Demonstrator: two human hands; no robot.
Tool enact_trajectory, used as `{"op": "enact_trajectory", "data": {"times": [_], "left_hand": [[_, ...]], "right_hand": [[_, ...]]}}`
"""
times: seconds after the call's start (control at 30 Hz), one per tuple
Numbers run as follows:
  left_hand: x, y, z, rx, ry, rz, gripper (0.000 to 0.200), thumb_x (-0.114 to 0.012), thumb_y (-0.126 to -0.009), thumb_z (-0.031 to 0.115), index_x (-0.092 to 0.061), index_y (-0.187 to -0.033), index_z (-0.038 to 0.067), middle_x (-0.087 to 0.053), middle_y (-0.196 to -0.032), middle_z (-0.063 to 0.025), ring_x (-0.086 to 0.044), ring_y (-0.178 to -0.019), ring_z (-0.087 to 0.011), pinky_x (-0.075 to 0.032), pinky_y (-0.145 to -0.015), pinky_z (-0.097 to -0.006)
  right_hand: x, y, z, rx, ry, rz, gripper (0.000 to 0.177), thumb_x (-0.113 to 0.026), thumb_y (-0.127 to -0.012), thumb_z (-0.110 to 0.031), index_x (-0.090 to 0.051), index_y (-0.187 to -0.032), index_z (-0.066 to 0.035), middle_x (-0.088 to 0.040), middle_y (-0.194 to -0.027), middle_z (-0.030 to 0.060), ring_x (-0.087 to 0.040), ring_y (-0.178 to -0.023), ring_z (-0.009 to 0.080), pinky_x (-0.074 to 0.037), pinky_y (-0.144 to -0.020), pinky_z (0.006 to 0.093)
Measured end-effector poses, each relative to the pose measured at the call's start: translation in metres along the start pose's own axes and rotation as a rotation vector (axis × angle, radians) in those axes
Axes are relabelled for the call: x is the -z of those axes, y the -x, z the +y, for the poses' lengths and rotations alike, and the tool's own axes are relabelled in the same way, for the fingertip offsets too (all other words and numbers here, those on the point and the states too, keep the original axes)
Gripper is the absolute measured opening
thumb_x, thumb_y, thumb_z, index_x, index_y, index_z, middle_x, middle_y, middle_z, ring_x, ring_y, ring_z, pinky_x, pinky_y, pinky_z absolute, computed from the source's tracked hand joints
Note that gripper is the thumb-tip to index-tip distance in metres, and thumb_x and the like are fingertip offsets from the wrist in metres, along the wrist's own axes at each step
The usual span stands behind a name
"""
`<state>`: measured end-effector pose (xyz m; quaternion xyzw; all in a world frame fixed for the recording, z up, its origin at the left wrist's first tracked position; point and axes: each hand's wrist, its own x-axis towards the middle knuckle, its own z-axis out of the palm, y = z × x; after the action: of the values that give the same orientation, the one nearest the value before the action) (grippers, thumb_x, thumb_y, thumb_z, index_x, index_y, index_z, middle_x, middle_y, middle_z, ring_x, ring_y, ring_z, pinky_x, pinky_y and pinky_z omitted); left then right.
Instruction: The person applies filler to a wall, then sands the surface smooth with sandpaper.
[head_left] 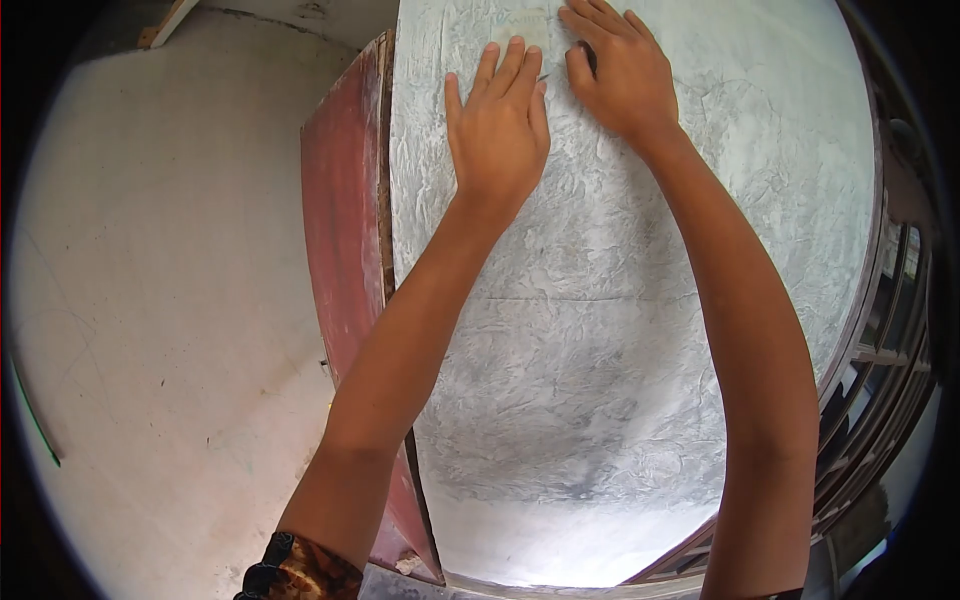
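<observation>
My left hand (500,125) lies palm down, fingers stretched out, on a pale grey, wrinkle-textured panel (590,360). Its fingertips are at the lower edge of a small pale rectangular piece (525,25) with faint writing, near the top of the view. A thin dark tip shows beside the left index finger. To the right, my right hand (625,80) rests on the same panel with its fingers bent. Something dark (588,58) shows between its thumb and index finger; I cannot tell what it is.
A worn red wooden panel (345,200) runs along the left side of the grey surface. Beyond it is a pale, stained floor (170,250) with a thin green strip (35,415) at far left. Dark slatted framework (875,370) stands along the right edge.
</observation>
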<state>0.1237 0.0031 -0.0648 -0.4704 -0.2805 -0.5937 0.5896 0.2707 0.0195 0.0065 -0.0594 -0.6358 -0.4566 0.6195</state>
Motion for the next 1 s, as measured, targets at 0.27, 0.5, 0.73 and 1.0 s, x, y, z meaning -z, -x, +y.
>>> {"op": "enact_trajectory", "data": {"times": [0.27,0.5,0.73,1.0], "left_hand": [[-0.007,-0.04,-0.01,0.041,0.032,-0.062,0.033,-0.057,-0.103,0.017,-0.068,-0.132,0.007,-0.063,-0.144,-0.0101,-0.053,-0.139,-0.0317,-0.032,-0.115,-0.0657],[-0.016,-0.047,-0.012,0.082,-0.042,-0.048,0.037,-0.05,-0.106,0.02,-0.065,-0.136,0.005,-0.061,-0.147,-0.0131,-0.05,-0.142,-0.0348,-0.028,-0.117,-0.0657],[-0.006,0.0,0.02,0.141,-0.036,-0.003,0.035,-0.057,-0.103,0.017,-0.065,-0.135,0.007,-0.061,-0.147,-0.0099,-0.05,-0.142,-0.0316,-0.025,-0.116,-0.0711],[-0.031,-0.065,-0.012,0.094,-0.09,0.031,0.038,-0.047,-0.108,0.02,-0.066,-0.134,-0.001,-0.062,-0.145,-0.017,-0.051,-0.14,-0.0377,-0.029,-0.119,-0.0614]], "right_hand": [[-0.001,0.001,0.0,0.009,-0.013,-0.002,0.042,-0.055,-0.087,-0.006,-0.066,-0.125,0.007,-0.063,-0.14,0.0228,-0.054,-0.137,0.0384,-0.039,-0.118,0.052],[0.0,-0.002,-0.001,0.01,0.009,-0.007,0.04,-0.055,-0.087,-0.007,-0.067,-0.123,0.007,-0.063,-0.14,0.0233,-0.054,-0.137,0.0385,-0.039,-0.118,0.0524],[-0.001,-0.002,0.002,0.011,-0.024,-0.012,0.041,-0.054,-0.087,-0.007,-0.067,-0.123,0.007,-0.063,-0.14,0.0239,-0.054,-0.137,0.0387,-0.038,-0.118,0.0522],[-0.001,-0.002,0.001,0.015,-0.05,-0.006,0.041,-0.054,-0.087,-0.007,-0.067,-0.123,0.007,-0.063,-0.139,0.0233,-0.054,-0.137,0.0383,-0.038,-0.118,0.0526]]}}
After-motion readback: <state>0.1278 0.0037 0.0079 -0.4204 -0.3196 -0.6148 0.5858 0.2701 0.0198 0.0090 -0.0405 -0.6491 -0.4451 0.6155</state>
